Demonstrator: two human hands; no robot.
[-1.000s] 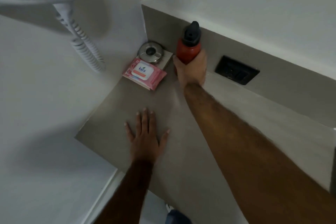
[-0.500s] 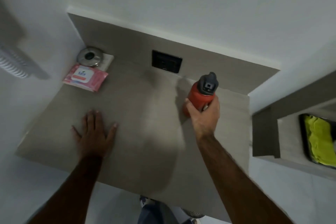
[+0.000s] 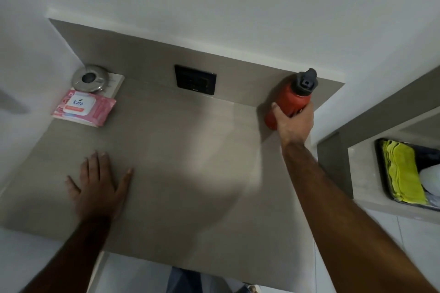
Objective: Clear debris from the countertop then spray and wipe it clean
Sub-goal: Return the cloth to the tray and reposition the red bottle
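Observation:
The grey countertop point(image 3: 185, 154) fills the middle of the head view. My right hand point(image 3: 294, 123) is closed around a red bottle with a dark cap point(image 3: 291, 100), which stands at the counter's far right corner against the backsplash. My left hand point(image 3: 97, 185) lies flat on the counter near its front left, fingers spread, holding nothing. A pink pack of wipes point(image 3: 83, 108) lies at the far left, beside a round metal ashtray point(image 3: 90, 78) resting on a small booklet in the corner.
A black socket plate point(image 3: 195, 79) is set in the backsplash. To the right, a lower ledge holds a black tray point(image 3: 381, 173) with a folded yellow cloth point(image 3: 402, 173) and something white. White walls close in the left and back.
My right hand has carried the red bottle from the far left corner, next to the ashtray, across to the far right corner. The left hand stayed flat on the counter.

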